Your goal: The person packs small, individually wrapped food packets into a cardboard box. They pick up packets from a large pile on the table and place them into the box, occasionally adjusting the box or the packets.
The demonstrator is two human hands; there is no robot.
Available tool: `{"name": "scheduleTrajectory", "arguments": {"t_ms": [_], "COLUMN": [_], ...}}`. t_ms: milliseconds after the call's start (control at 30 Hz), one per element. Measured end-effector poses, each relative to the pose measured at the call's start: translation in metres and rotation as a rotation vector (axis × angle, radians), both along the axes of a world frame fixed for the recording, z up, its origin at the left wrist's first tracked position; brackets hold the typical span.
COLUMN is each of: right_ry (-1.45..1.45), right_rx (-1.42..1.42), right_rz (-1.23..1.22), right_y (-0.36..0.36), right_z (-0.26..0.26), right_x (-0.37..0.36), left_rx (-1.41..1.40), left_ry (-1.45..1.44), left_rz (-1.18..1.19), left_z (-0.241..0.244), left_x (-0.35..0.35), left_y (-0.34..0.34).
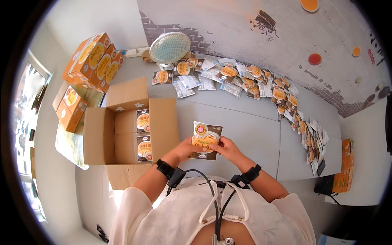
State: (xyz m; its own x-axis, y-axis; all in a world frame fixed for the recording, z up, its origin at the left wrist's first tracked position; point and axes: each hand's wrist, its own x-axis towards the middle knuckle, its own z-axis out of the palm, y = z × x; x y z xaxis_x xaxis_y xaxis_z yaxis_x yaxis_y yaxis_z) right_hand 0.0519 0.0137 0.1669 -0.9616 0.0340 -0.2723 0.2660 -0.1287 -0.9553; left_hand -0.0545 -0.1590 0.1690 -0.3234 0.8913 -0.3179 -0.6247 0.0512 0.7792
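Observation:
Between both hands, above the grey table (242, 134), is a brown and orange food pouch (204, 130) with printed writing and a picture of a bowl. My left hand (186, 149) grips its left side, the thumb lying across the front. On the right side, my right hand (229, 150) holds it with the thumb on the front too. To the left stands an open cardboard box (165, 128), its flaps folded outward. Inside, against its right side, two similar pouches (144, 148) show their printed fronts; part of the interior is hidden by the flap.
A long spread of loose pouches (228, 72) curves along the table's back and right side. A small fan (170, 47) stands at the back. Orange printed cartons (88, 61) are stacked at the left, with another carton (72, 108) below. A dark phone-like object (321, 167) lies at the right edge.

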Motion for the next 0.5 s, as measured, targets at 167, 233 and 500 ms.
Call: {"name": "scheduleTrajectory", "arguments": {"t_ms": [167,233,500], "right_ry": [0.008,-0.008,0.054], "right_rx": [0.09,0.113,0.061], "right_rz": [0.047,0.071,-0.057], "right_y": [-0.006,-0.007,-0.001], "right_z": [0.009,0.009,0.009], "right_x": [0.002,0.002,-0.007], "left_rx": [0.006,0.004,-0.087], "left_ry": [0.072,0.084,0.161], "left_rz": [0.062,0.103,0.095], "left_z": [-0.003,0.0,-0.002], "left_x": [0.012,0.015,0.025], "left_y": [-0.011,-0.013,-0.028]}}
